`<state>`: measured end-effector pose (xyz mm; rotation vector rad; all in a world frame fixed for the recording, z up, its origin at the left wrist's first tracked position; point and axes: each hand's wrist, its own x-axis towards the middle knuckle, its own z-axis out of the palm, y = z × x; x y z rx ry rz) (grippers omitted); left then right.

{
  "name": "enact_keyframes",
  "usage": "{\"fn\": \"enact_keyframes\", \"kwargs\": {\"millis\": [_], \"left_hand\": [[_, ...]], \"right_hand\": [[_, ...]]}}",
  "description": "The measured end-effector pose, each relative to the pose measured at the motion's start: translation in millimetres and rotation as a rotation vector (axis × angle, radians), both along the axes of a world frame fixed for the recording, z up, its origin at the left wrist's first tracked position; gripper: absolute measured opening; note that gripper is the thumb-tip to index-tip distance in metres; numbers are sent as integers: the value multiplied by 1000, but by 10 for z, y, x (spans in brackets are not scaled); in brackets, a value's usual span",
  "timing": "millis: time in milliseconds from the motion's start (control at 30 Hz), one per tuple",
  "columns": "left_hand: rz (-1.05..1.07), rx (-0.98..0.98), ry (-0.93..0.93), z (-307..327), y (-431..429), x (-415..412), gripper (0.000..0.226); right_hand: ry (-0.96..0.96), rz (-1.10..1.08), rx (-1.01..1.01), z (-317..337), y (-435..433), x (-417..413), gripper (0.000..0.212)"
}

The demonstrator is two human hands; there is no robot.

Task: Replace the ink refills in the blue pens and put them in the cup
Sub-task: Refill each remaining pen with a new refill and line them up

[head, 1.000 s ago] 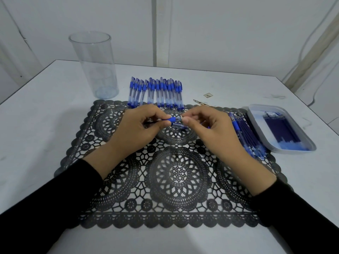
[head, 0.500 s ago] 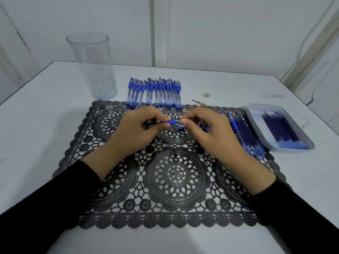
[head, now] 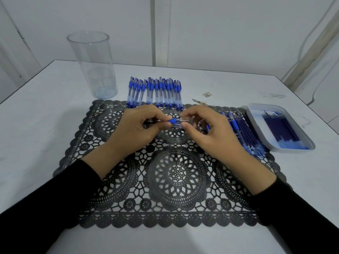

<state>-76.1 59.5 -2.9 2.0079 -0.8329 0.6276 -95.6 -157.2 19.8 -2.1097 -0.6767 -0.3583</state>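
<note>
**Item 1. Pen in work, qty 1.** Blue pen (head: 174,121), held level above the mat's 12 o'clock rosette, between both hands. Left hand (head: 135,129) has fingers curled, pinching the barrel by the blue grip. Right hand (head: 207,132) pinches the tip end with thumb and forefinger. Probable reason: one hand steadies the barrel while the other twists or seats the tip section. Can't tell whether it's being opened or closed.

**Item 2. Cup, qty 1.** Clear cup (head: 92,65), upright at 11 o'clock off the mat, nothing inside. It's the drop point and sits within the left hand's reach, so no pen is finished yet, by the look of it.

**Item 3. Pen row, qty approx. a dozen.** Capped pens (head: 156,93) lie side by side at 12 o'clock, their lower ends on the mat edge. Overlap blocks an exact count. Prob. the waiting stock, lined up for one-at-a-time pickup.

**Item 4. Loose heap, qty unclear.** Blue pens/refills (head: 244,132) at 3 o'clock on the mat, partly behind the right hand.

**Item 5. Tray, qty 1.** Pale tray (head: 256,114) at 3 o'clock, off the mat, which keeps the refills (head: 280,129) from rolling. They're bunched, so no count.

**Item 6. Mat, qty 1.** Black lace mat (head: 176,173) on a white table (head: 36,125), serving as the work area.
</note>
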Motion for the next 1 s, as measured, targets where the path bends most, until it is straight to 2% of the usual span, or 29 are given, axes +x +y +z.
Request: {"fn": "enact_keyframes", "kwargs": {"millis": [33, 233, 333, 467, 600, 767, 833, 1000], "left_hand": [[-4, 0, -4, 0, -2, -1, 15], [-13, -13, -10, 0, -6, -1, 19], [-10, -15, 0, 2, -7, -2, 18], [1, -18, 7, 1, -5, -1, 18], [-7, -15, 12, 4, 1, -3, 17], [-4, -5, 10, -2, -1, 2, 17], [-6, -6, 11, -2, 3, 1, 17], [-7, -1, 21, -4, 0, -4, 18]], "right_hand": [[-11, -5, -9, -3, 7, 4, 7], [-13, -26, 50, -4, 24, -16, 11], [-45, -42, -4, -9, 22, -2, 10], [-17, -45, 53, -15, 15, -5, 10], [-21, -40, 9, -26, 13, 14, 10], [22, -28, 76, -25, 12, -2, 11], [10, -30, 48, -24, 13, 6, 7], [47, -52, 72, -39, 2, 11, 12]]}}
